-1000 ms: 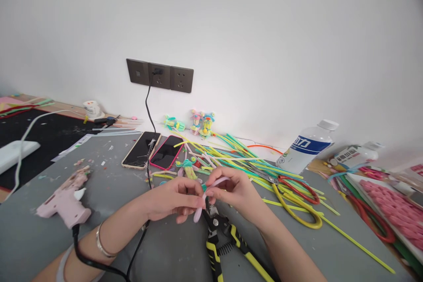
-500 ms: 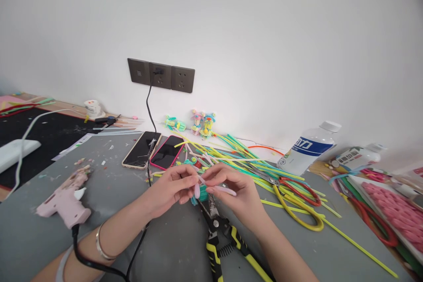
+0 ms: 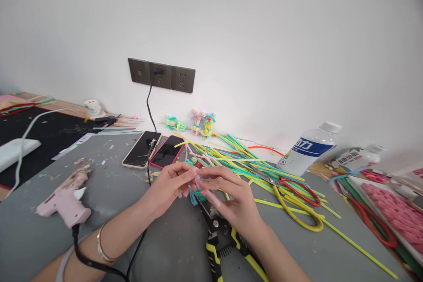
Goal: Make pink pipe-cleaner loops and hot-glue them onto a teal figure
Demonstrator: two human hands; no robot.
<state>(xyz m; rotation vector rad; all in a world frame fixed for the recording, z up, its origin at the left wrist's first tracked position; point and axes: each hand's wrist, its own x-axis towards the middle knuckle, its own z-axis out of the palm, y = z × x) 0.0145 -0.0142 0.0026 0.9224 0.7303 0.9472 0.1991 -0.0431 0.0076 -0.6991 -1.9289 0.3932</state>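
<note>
My left hand and my right hand meet above the middle of the grey table, fingertips nearly touching. Both are closed on a pale pink fuzzy strip, bent between them; part of it is hidden by the fingers. One length of it lies along my right fingers. Beneath the hands, pliers with black and yellow handles lie with their jaws pointing away from me. A teal fuzzy piece shows just below the fingertips.
A pink glue gun and its black cable lie at left. Two phones lie behind my left hand. Coloured pipe cleaners, scissors and a bottle are at right. Small figures stand by the wall.
My right hand has shifted slightly left and turned over the strip, closer to my left hand. The strip has turned and is now more covered by fingers.
</note>
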